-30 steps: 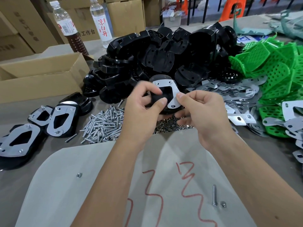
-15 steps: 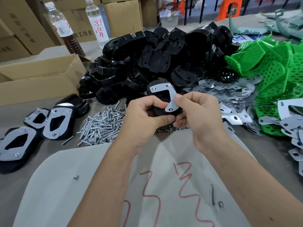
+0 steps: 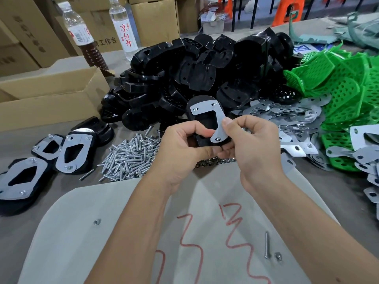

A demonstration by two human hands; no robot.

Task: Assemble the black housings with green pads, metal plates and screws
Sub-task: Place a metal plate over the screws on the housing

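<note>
From the head view, we have both hands up over the table (image 3: 338, 193), working one housing (image 3: 202, 124) between them. Our left hand (image 3: 180, 152) curls around its lower edge, thumb across the black face. Our right hand (image 3: 252, 148) pinches the lower arm of a plate (image 3: 215, 117), laying it on the housing's face, with three holes showing in the metal. We judge this as the plate-fitting step: the holes look close to lined up but no screws are in yet. Whether a green pad already sits inside, we cannot tell.

Next we would need to hold the plate square over the housing's holes, free one hand and pick a screw. The screws (image 3: 129, 156) lie in a heap just left of our hands, so it is a short reach.

Around us, the housing pile (image 3: 201, 74) rises behind our hands, loose plates (image 3: 287, 115) spill to the right, and green pads (image 3: 344, 87) stack at the far right. Finished units (image 3: 71, 152) lie at the left, with an open carton (image 3: 51, 95) behind them. A pale sheet (image 3: 123, 222) scrawled in red covers the near table and carries a stray screw (image 3: 266, 244). Two bottles (image 3: 125, 27) and more boxes (image 3: 155, 17) stand at the back.
</note>
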